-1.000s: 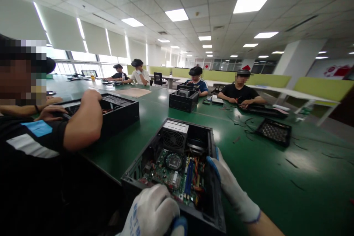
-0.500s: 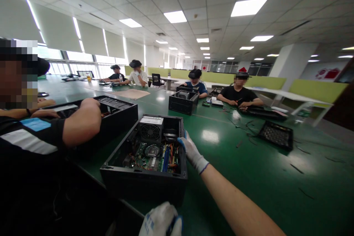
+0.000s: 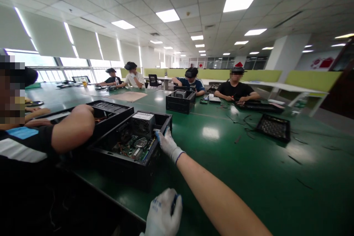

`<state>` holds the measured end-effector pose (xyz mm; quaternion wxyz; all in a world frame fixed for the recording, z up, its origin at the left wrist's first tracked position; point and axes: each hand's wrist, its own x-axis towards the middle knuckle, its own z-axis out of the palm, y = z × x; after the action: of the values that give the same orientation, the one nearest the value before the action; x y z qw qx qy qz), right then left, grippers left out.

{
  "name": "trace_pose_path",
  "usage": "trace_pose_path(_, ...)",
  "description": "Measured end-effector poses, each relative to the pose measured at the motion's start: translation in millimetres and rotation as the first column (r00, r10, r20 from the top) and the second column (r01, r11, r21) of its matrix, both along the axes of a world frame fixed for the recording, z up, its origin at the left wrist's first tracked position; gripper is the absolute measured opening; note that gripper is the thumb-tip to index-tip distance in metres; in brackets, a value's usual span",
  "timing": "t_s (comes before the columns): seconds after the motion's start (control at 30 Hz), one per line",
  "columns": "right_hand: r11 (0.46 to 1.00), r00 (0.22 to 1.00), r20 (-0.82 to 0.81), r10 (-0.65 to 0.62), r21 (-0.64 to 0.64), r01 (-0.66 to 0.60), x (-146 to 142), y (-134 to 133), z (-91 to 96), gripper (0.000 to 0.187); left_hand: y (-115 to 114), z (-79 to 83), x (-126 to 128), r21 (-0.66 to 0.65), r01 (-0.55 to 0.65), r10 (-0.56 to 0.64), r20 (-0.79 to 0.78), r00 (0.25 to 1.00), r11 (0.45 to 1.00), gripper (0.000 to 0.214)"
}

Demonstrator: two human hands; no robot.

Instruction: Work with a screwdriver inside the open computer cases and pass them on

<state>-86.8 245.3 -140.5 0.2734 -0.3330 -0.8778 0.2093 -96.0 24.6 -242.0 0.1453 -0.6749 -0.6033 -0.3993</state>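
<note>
An open black computer case (image 3: 129, 162) lies on the green table (image 3: 221, 162), showing its fan, power supply and green motherboard (image 3: 135, 147). My right hand (image 3: 166, 143), in a white glove, reaches out at arm's length and grips the top edge of the case's right wall. My left hand (image 3: 163, 212), also gloved, hangs low near the table's front edge, off the case. Its fingers are curled, with something dark between them that I cannot make out.
A co-worker's bare arm (image 3: 72, 129) at the left rests over a second open case (image 3: 110, 110) that touches mine. A third case (image 3: 179, 101) and a black perforated panel (image 3: 273, 127) lie farther off. Several people sit across the table. Small dark scraps litter the right side.
The case has slid away from me and to the left, with my right arm stretching out behind it. My left hand has come off the case's near end and dropped low.
</note>
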Motion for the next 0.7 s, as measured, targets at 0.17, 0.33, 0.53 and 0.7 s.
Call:
trace_pose_path(0.17,0.997,0.999,0.031,0.009,-0.082,-0.007,49,-17,-24.2,0.063,1,-3.7,-2,0.067,-0.01,0.008,0.028,1.0,0.998,0.027)
trace_pose_path(0.33,0.989,0.999,0.021,-0.044,-0.141,0.047,123,-51,-48.3,0.061,2,0.9,0,0.057,0.012,-0.016,0.07,0.997,0.998,0.024)
trace_pose_path(0.53,0.928,0.97,0.003,-0.244,-0.289,0.234,229,-88,-46.0,0.079,-2,20.2,5,0.006,0.041,-0.041,0.076,0.996,0.999,0.027)
trace_pose_path(0.7,0.837,0.909,0.015,-0.416,-0.384,0.389,301,-112,-41.4,0.085,-5,23.9,6,-0.019,0.032,-0.031,0.061,0.998,0.999,0.03)
